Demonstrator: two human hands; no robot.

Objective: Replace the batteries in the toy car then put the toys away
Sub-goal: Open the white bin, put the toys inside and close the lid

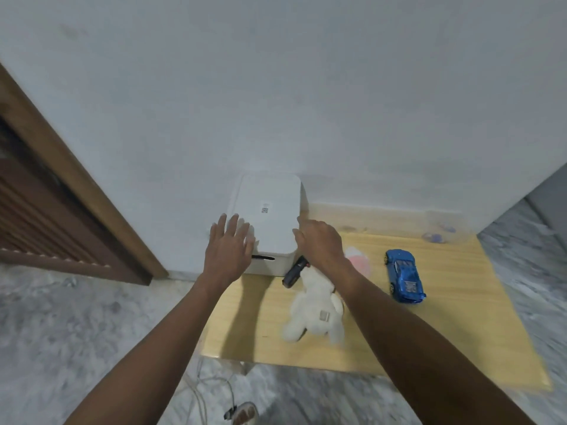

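**Low wooden table: surface contents**

Light yellow-wood table [460, 317] stands against the white wall, on a grey marbled floor [76, 332].

- Far left corner: white lidded storage box [270, 210], small label on the lid, dark handle slot in its near side.
- Just in front of the box: dark cylindrical tool [294, 273], tilted, one end touching the white plush toy [316, 305], which lies mid-table.
- Right of the plush: blue toy car [404, 276], on its wheels, apart from the rest.
- Far right corner: clear container [441, 230] with bluish pieces inside; blurred.
- Pink-and-white item [359, 260] beside the plush, largely hidden; identity unclear.
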